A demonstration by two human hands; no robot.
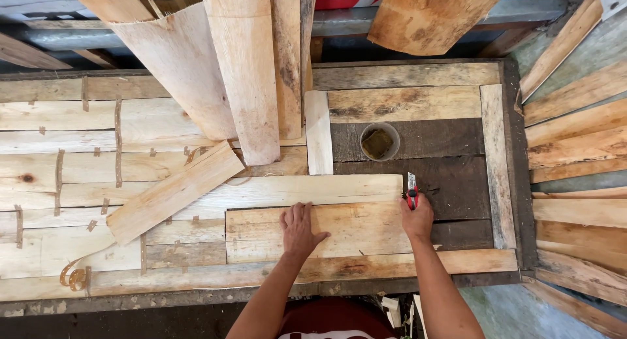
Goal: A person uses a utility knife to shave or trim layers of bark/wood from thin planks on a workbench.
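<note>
My left hand [299,229] lies flat, fingers apart, on a pale veneer sheet [353,231] on the worktable. My right hand [418,218] grips a red-handled utility knife [411,190] at the sheet's upper right corner, blade pointing away from me. A longer veneer strip [294,190] lies just beyond the sheet, edge against edge.
A small round bowl [379,142] with a dark sponge-like lump sits on the dark tabletop. Curled veneer sheets [245,71] lean in from the far side. A loose strip [173,192] lies diagonally at left. Taped veneer panels [65,149] cover the left; stacked planks [575,149] lie right.
</note>
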